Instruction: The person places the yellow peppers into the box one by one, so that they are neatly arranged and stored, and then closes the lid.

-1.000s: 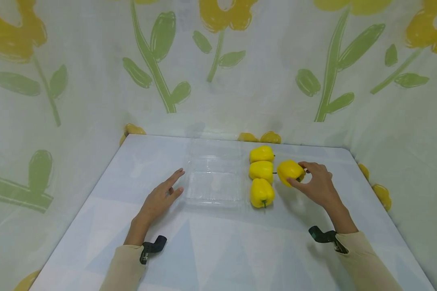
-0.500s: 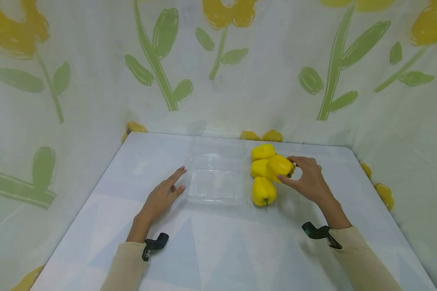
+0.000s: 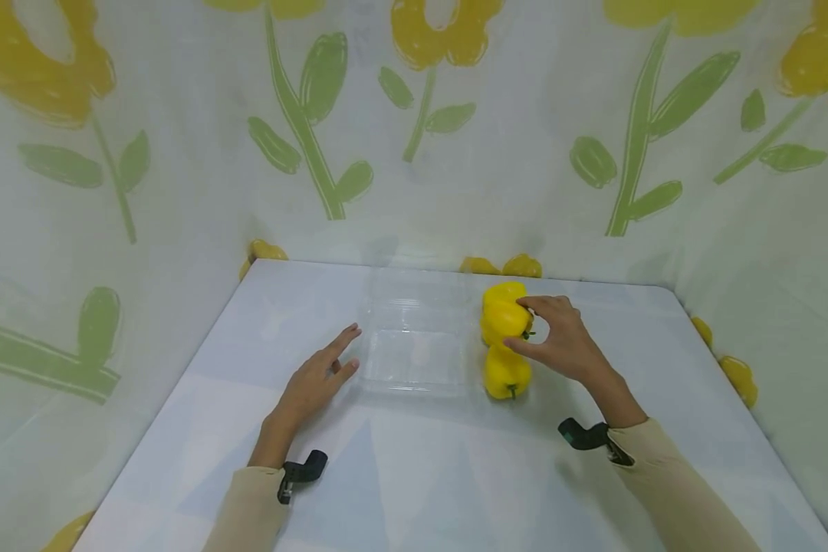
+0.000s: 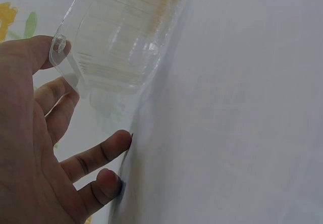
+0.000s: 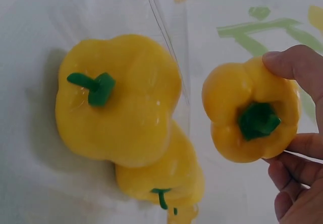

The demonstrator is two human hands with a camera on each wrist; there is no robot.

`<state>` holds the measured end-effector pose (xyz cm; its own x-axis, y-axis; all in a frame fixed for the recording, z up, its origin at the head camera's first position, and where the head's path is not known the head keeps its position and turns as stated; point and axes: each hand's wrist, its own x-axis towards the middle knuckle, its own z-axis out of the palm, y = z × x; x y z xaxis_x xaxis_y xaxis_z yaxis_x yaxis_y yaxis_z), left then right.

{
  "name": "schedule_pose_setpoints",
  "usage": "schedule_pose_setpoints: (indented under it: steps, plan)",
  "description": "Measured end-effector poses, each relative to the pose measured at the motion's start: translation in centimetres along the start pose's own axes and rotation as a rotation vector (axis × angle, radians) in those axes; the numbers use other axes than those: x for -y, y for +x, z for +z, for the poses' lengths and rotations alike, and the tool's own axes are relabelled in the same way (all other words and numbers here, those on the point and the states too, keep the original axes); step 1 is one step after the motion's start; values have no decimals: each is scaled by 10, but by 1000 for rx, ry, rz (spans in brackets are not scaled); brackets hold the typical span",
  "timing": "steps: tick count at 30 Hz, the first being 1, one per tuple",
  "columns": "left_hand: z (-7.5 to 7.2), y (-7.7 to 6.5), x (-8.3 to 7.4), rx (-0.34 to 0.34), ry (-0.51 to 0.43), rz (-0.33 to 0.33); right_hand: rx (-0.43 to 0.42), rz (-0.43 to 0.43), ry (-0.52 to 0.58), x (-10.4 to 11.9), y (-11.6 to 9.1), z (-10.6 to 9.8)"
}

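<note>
My right hand (image 3: 559, 337) pinches a yellow bell pepper (image 3: 506, 318) between thumb and fingers, its green stem facing the palm. In the right wrist view this held pepper (image 5: 251, 108) hangs apart from the others. Three more yellow peppers (image 3: 507, 376) stand in a column on the table; the held one overlaps the middle one in the head view. My left hand (image 3: 313, 387) rests with loosely spread fingers at the left side of a clear plastic clamshell box (image 3: 414, 389). In the left wrist view the box's clear rim (image 4: 65, 70) overlaps the thumb and a fingertip.
The white table (image 3: 414, 475) bears a pale blue triangle pattern. A curtain (image 3: 497, 192) printed with yellow flowers surrounds it on the back and sides. The clamshell box lies left of the peppers, its lid half (image 3: 417, 284) laid back toward the curtain.
My right hand has carried the held pepper leftward, from beside the column to over the middle pepper. The left hand keeps its place beside the box.
</note>
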<state>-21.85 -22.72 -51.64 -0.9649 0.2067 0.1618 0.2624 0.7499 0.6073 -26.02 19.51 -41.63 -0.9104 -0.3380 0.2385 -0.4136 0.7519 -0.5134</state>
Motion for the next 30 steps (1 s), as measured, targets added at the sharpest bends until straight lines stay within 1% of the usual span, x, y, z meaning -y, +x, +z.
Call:
schedule_pose_setpoints:
  steps: [11,19,23,30]
  plan:
    - [-2,1,-3,-1,11,8,28,-43,22,15,13,8]
    - [-1,0,-2,-9,19,5,35,-112,43,21,25,15]
    - [-1,0,-2,-10,15,2,43,-138,45,26,31,18]
    - [-2,0,-1,-10,0,7,70,-157,56,38,42,23]
